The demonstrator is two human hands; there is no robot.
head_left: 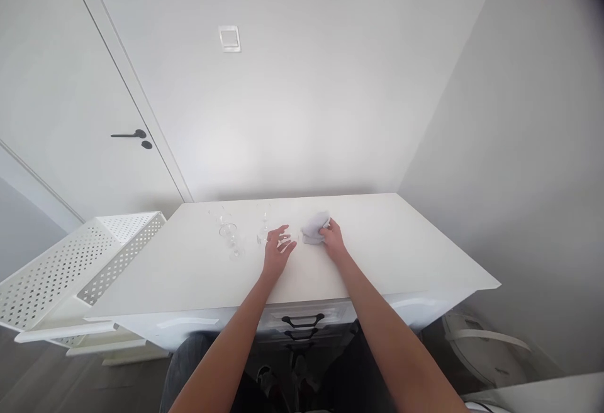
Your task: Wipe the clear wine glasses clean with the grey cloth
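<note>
Grey cloth (pixel 315 226) bunched near the desk's (pixel 401 243) far edge, gripped in the right hand (pixel 333 240), fingers curled around it; left hand (pixel 277 252) just beside, fingers spread and loose, holding nothing, hovering at a small clear glass (pixel 286 237); more stemmed glasses (pixel 229 237) standing toward the far left corner; white perforated basket (pixel 70 268) off the left edge
</note>
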